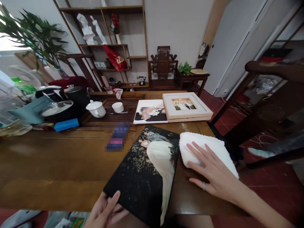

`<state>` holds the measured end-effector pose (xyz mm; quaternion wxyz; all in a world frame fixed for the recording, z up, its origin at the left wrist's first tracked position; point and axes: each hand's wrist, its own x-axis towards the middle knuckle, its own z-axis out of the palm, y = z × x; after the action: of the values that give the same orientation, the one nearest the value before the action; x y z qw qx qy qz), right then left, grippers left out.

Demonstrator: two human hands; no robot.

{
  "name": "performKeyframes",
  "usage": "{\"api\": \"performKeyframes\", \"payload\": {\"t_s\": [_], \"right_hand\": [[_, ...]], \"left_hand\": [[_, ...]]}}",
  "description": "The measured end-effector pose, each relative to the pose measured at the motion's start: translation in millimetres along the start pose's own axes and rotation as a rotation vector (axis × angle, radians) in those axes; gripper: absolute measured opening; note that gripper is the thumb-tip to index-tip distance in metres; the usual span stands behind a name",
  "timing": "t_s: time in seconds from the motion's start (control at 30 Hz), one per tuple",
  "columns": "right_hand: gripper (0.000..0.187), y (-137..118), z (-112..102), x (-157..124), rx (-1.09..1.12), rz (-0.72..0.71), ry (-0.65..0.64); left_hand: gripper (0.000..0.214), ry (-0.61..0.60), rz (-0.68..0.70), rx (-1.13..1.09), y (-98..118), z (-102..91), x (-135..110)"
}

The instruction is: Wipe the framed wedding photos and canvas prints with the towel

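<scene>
My left hand grips the lower left corner of a dark wedding photo panel, thumb on its face and fingers underneath. The panel lies slanted over the front part of the table, and pale specks dot its black lower area. On its right, a folded white towel rests on the tabletop. My right hand lies over this towel with fingers spread, a ring on one of them. Behind the panel are a smaller white-edged photo panel and a light wooden picture frame with a wide white mat.
A wooden table spans the view. At its back left stand a lidded white teapot, a white cup, a glass-lidded pot and a blue block. A dark wooden chair stands close on the right.
</scene>
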<state>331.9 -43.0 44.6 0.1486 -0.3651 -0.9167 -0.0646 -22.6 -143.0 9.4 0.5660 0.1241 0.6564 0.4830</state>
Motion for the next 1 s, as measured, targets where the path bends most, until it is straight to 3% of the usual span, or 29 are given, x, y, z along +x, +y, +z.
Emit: {"api": "performKeyframes", "payload": {"t_s": [0.13,0.27,0.37,0.47,0.6,0.7,0.8,0.93,1.0], "right_hand": [[0.017,-6,17,-13,-0.125,0.127,0.146],[0.033,3,33,-19,-0.215,0.198,0.103],[0.042,20,36,-24,-0.251,0.213,0.147],[0.036,38,26,-32,-0.194,0.194,0.336],[0.033,45,9,-38,-0.144,0.258,0.626],[0.027,35,5,-29,-0.071,0.090,0.591],[0.023,23,8,-13,0.009,-0.029,0.517],[0.024,16,15,5,-0.035,-0.125,0.458],[0.024,17,17,12,-0.087,-0.153,0.418]], "left_hand": [[0.064,-0.102,0.048,0.025,11,11.1,2],[0.064,-0.181,0.018,0.080,25,6.2,8],[0.065,-0.197,-0.011,0.126,34,0.4,9],[0.063,-0.231,-0.006,0.156,46,-1.2,9],[0.061,-0.370,-0.007,0.305,68,5.9,21],[0.054,-0.457,0.030,0.409,84,22.8,41],[0.048,-0.473,0.093,0.471,93,51.5,66],[0.051,-0.375,0.293,0.528,97,95.5,100],[0.057,-0.406,0.418,0.522,99,112.6,115]]}}
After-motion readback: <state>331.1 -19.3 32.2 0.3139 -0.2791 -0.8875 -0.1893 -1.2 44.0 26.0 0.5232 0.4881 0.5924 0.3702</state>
